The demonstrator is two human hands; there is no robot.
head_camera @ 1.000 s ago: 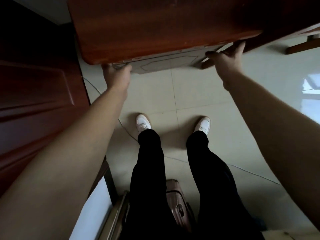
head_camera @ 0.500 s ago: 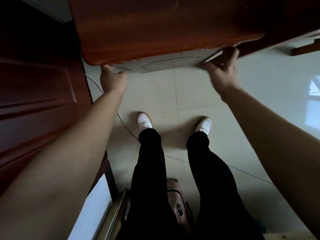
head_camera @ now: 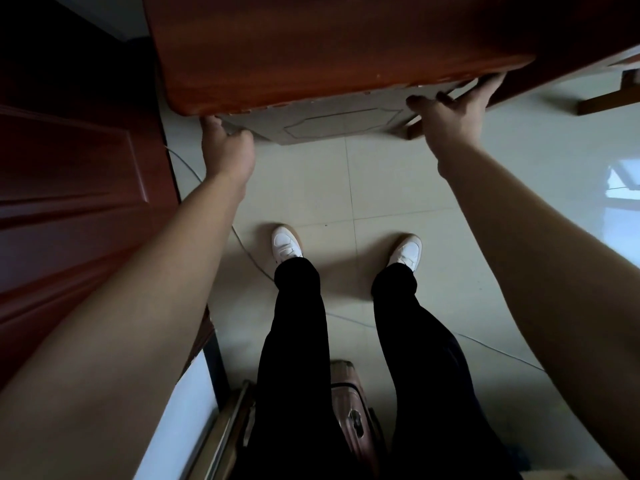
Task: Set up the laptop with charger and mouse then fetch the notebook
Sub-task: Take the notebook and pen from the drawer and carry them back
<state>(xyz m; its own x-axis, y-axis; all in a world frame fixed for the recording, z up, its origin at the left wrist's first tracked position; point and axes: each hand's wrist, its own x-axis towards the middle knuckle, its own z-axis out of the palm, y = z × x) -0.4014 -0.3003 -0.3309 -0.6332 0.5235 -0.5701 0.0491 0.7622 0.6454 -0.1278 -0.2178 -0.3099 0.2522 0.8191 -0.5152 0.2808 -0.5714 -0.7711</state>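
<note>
Left hand (head_camera: 227, 147), right hand (head_camera: 450, 112), gripping drawer (head_camera: 332, 123) ends

Your view is dim overall, with the door (head_camera: 69, 188) at your left sunk almost to black toward the top corner. Daylight comes from your right: a pale window reflection glares off the glossy floor (head_camera: 620, 188) there. The wooden surface (head_camera: 329, 46) catches a soft warm sheen along its near edge. Your legs throw a faint shadow around the shoes (head_camera: 285, 244). Wide-angle distortion bows your forearms at the lower corners, and the hands look slightly soft
</note>
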